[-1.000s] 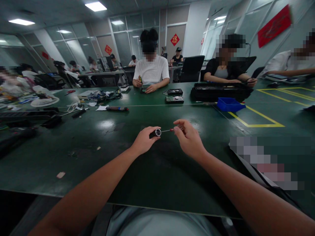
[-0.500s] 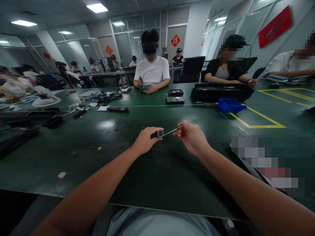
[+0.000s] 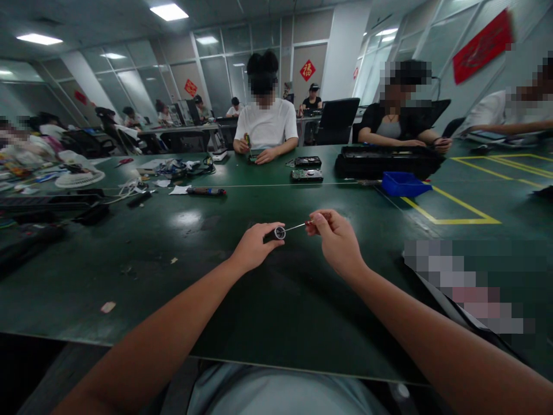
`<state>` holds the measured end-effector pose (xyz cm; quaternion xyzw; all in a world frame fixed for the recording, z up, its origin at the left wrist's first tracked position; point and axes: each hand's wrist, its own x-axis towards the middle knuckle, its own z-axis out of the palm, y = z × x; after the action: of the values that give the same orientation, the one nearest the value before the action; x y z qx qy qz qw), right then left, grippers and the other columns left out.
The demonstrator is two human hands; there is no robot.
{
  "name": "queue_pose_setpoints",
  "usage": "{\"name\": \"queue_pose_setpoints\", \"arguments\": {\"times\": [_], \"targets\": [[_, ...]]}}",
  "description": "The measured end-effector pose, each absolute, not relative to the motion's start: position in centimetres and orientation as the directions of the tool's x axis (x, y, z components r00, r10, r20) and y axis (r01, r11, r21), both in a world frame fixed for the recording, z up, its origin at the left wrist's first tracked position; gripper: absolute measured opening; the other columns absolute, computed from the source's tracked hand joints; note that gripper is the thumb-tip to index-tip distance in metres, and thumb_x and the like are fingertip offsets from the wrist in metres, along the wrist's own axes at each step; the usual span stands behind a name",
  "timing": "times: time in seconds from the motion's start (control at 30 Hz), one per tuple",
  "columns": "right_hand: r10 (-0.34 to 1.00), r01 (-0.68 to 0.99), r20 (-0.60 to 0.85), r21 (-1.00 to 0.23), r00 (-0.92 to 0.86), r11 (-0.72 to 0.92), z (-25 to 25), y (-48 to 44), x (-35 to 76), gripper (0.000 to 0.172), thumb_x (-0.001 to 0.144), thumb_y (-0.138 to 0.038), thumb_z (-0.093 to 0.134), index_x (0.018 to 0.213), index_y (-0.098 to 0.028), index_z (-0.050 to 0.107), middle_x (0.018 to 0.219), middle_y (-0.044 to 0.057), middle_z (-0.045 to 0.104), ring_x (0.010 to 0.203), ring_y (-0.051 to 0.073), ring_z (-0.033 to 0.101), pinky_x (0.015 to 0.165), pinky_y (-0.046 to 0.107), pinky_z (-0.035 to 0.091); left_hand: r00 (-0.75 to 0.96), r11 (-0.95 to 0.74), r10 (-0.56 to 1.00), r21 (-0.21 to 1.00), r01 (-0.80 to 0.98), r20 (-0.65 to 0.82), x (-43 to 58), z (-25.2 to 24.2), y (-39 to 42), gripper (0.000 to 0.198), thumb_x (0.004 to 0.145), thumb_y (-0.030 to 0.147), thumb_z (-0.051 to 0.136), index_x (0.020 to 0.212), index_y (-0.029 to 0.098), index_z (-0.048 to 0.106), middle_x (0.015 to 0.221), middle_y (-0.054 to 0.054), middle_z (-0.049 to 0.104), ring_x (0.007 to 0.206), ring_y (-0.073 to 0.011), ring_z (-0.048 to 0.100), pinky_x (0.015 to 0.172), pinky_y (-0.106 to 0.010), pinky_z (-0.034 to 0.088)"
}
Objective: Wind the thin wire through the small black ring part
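Note:
Between thumb and fingers, my left hand grips a short black cylinder with a silver-rimmed round opening facing right and toward me. My right hand is closed around the red handle of a thin screwdriver. Its metal shaft points left, and the tip reaches into the cylinder's opening. What the tip touches inside is too small to make out. Both hands are held above the green table.
Across the table a person in a white shirt works with a tool. Hard drives, a blue tray and a long black housing lie toward the back. A dark cylindrical tool and cable clutter are at left.
My right hand has turned slightly, its thumb now on top. The screwdriver's tip has moved from the opening's lower edge into the opening, and the cylinder has tilted a little.

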<state>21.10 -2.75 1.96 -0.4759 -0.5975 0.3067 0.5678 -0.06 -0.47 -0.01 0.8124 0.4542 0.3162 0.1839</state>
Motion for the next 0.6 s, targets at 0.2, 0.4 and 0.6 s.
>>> {"name": "queue_pose_setpoints", "arguments": {"times": [0.2, 0.4, 0.6], "targets": [[0.923, 0.265, 0.378, -0.9, 0.075, 0.347, 2.5, -3.0, 21.2, 0.028, 0.092, -0.046, 0.054, 0.091, -0.02, 0.064, 0.078, 0.005, 0.071, 0.071, 0.019, 0.066, 0.068, 0.034, 0.051, 0.395, -0.522, 0.853, 0.575, 0.63, 0.341, -0.2, -0.1, -0.4, 0.042, 0.087, 0.031, 0.07, 0.128, 0.027, 0.063, 0.121, -0.004, 0.069, 0.111, -0.0243, 0.06, 0.099, -0.041, 0.044], [0.887, 0.613, 0.449, -0.732, 0.108, 0.296, 3.2, -3.5, 21.5, 0.049, 0.088, -0.058, 0.057, 0.055, -0.023, 0.053, 0.048, -0.001, 0.054, 0.047, 0.013, 0.048, 0.052, 0.03, 0.034, 0.402, -0.529, 0.849, 0.574, 0.625, 0.344, -0.2, -0.1, -0.5, 0.042, 0.086, 0.03, 0.071, 0.128, 0.027, 0.063, 0.121, -0.004, 0.069, 0.109, -0.0243, 0.061, 0.098, -0.041, 0.045], [0.868, 0.623, 0.496, -0.69, 0.035, 0.369, 2.8, -3.5, 21.4, 0.036, 0.088, -0.052, 0.061, 0.067, -0.023, 0.058, 0.056, -0.001, 0.058, 0.05, 0.014, 0.05, 0.052, 0.028, 0.034, 0.405, -0.533, 0.846, 0.568, 0.627, 0.346, -0.2, -0.3, -0.4, 0.042, 0.086, 0.029, 0.072, 0.127, 0.027, 0.064, 0.115, -0.004, 0.07, 0.105, -0.0236, 0.061, 0.096, -0.039, 0.046]]}}
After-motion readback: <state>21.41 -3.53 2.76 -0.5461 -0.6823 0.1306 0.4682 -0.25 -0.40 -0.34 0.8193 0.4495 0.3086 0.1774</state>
